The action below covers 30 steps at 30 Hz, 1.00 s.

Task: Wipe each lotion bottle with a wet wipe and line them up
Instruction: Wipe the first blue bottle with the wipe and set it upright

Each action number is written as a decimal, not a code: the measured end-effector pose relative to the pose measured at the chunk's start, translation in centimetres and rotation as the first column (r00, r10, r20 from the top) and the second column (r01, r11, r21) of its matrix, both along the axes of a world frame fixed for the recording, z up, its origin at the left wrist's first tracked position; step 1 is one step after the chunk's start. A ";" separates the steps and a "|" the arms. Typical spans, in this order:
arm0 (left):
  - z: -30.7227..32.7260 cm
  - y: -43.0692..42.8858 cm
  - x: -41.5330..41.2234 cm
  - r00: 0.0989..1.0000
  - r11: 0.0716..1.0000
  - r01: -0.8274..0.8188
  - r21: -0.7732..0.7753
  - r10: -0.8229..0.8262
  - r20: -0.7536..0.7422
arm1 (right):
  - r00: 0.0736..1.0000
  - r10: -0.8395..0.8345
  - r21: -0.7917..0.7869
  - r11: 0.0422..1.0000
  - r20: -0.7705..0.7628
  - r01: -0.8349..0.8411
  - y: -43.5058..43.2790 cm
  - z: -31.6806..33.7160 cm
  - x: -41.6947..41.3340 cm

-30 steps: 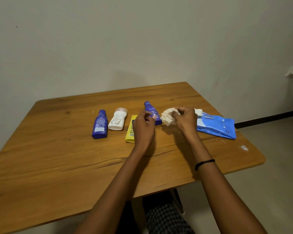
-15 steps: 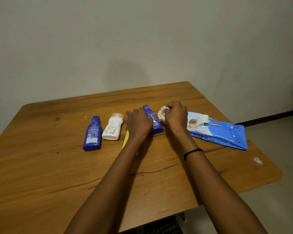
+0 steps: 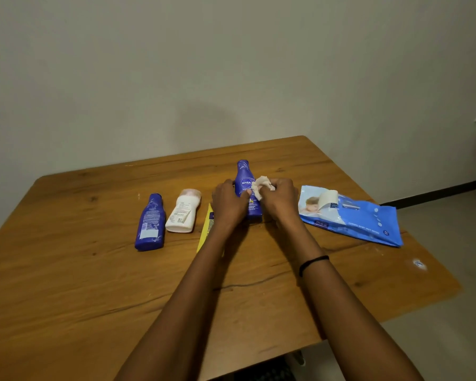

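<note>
From the head view, a wooden counter (image 3: 66,284) stands against a plain wall. Just past the middle of it, the left hand (image 3: 228,204) grips a dark blue lotion bottle (image 3: 245,182) from the left, with its fingers curled round the body. The cap points to the far side and the label faces the camera. The base is down by the counter, but I cannot tell whether it rests there.

The right hand (image 3: 280,200) is on the right side of that bottle. Its fingers are clamped on a crumpled wet wipe (image 3: 260,185), which is pressed against the bottle just beside the label.

To the left, a yellow bottle (image 3: 205,232) lies partly hidden under the left forearm. Further left lie a white bottle (image 3: 183,214) and then a second blue bottle (image 3: 150,222), side by side with their caps toward the far edge.

To the right of the hands, a blue pack of wipes (image 3: 349,215) lies flat with its flap lifted. A black band (image 3: 312,264) circles the right wrist.
</note>
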<state>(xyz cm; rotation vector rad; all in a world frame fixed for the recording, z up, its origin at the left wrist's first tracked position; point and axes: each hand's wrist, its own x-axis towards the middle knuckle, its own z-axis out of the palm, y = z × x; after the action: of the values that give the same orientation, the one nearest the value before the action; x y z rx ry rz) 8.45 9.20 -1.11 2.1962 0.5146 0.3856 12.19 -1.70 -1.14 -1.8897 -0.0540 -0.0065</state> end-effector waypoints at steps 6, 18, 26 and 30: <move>1.6 -0.2 -3.2 0.951 0.819 0.183 -0.544 -0.008 0.308 | 0.988 0.038 0.175 0.982 0.147 -0.064 -1.6 3.5 -3.7; 2.6 -2.0 -6.2 0.866 0.326 0.421 -0.847 0.134 0.482 | 0.894 -0.052 0.057 0.998 0.445 0.030 -0.4 3.5 -9.8; 2.7 -1.8 -7.3 0.876 0.243 0.414 -0.877 0.155 0.457 | 0.799 0.029 -0.057 0.998 0.600 0.006 0.4 2.6 -12.1; 2.8 -1.4 -7.5 0.866 0.306 0.414 -0.857 0.158 0.475 | 0.702 0.145 -0.199 0.980 0.697 -0.005 -0.2 1.8 -12.6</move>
<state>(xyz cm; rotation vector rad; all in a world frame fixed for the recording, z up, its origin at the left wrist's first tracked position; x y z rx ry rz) 1.00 7.84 1.64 0.8531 0.1510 0.3705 -0.45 -1.87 0.69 -1.9615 -0.6895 -0.7091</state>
